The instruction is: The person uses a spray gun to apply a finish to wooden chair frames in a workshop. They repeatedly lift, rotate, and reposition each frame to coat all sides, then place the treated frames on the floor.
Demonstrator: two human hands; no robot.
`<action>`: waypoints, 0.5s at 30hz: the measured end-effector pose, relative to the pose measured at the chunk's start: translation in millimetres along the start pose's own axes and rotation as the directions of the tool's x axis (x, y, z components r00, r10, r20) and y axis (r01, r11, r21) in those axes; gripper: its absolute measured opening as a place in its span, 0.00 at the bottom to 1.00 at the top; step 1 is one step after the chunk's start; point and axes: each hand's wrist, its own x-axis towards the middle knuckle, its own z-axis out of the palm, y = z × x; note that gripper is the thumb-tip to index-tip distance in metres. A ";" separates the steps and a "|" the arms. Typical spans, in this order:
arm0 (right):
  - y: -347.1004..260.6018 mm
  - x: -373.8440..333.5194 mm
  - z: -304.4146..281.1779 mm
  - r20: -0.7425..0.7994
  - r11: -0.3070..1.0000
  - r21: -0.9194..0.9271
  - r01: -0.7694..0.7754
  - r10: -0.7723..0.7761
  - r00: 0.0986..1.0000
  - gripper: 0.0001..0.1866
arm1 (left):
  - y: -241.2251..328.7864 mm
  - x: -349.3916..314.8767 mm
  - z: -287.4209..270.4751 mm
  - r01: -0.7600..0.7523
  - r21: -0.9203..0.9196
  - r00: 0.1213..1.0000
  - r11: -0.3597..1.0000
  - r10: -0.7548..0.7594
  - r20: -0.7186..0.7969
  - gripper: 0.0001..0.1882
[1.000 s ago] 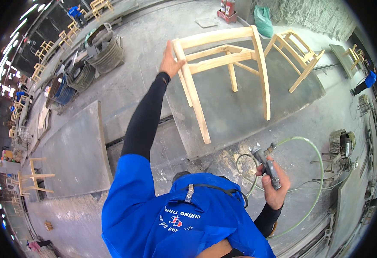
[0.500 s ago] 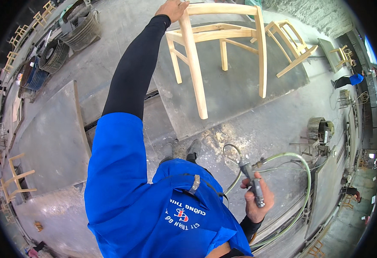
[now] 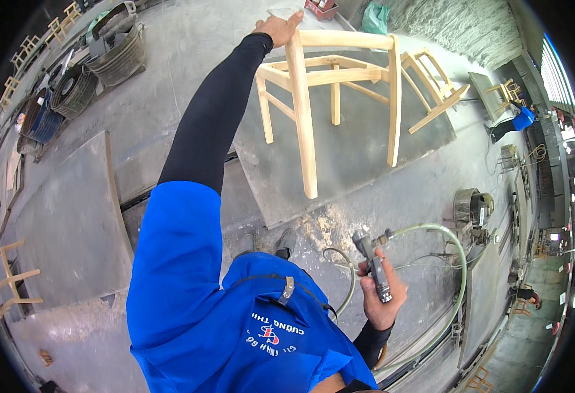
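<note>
My left arm stretches forward, and my left hand grips the top corner of a pale wooden chair frame. The frame has no seat panel and stands upright on a flat grey board. A thin pale edge shows beside the thumb; I cannot tell what it is. Lower down, in front of my body on the right, my right hand is wrapped round a grey metal air tool, shaped like a spray gun. A pale green hose runs from its fitting and loops to the right.
Another wooden frame lies tilted behind the chair. Dark round tubs stand at the far left, near another board. A metal drum is on the right. Farther off, a person in blue bends by a chair.
The chair and my left hand appear lower in the picture, as the view has tilted up. My right hand has shifted slightly left and up with the air tool. Both grips stay the same.
</note>
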 end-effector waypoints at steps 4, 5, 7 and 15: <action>-31.7 33.7 4.8 -0.083 0.986 0.040 0.162 -0.158 0.984 0.36 | 20.0 -28.3 -20.7 -0.004 -0.037 1.000 0.999 0.005 0.028 0.63; -38.7 39.9 3.2 -0.099 0.981 0.039 0.191 -0.186 0.977 0.36 | 25.4 -30.7 -25.2 -0.001 -0.027 0.998 1.000 0.003 0.058 0.62; -48.5 47.4 1.2 -0.139 0.970 0.031 0.242 -0.235 0.962 0.36 | 33.8 -33.7 -31.0 0.021 -0.013 0.993 1.000 -0.019 0.118 0.59; -21.8 2.8 -15.6 -0.051 0.998 -0.030 0.056 -0.058 0.997 0.33 | 51.1 -57.1 -17.0 -0.124 0.036 0.977 0.992 0.116 0.179 0.38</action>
